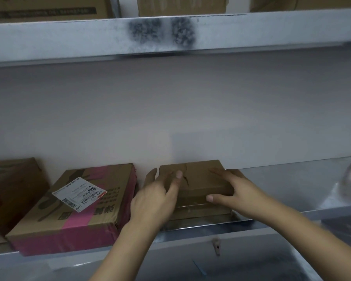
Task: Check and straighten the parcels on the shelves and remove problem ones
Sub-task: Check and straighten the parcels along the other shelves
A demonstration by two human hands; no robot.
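Gripping one small brown parcel (195, 179), your left hand (152, 199) and right hand (237, 191) clasp its sides, fingers spread; at nine o'clock lie two more parcels: the pink-taped box (73, 211) and a brown box (12, 187).

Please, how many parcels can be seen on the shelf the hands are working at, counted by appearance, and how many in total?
Plain brown box, held between the left hand and right hand: 1
Brown box with pink tape and a white label: 1
Brown box cut off by the left edge of the picture: 1
Total: 3
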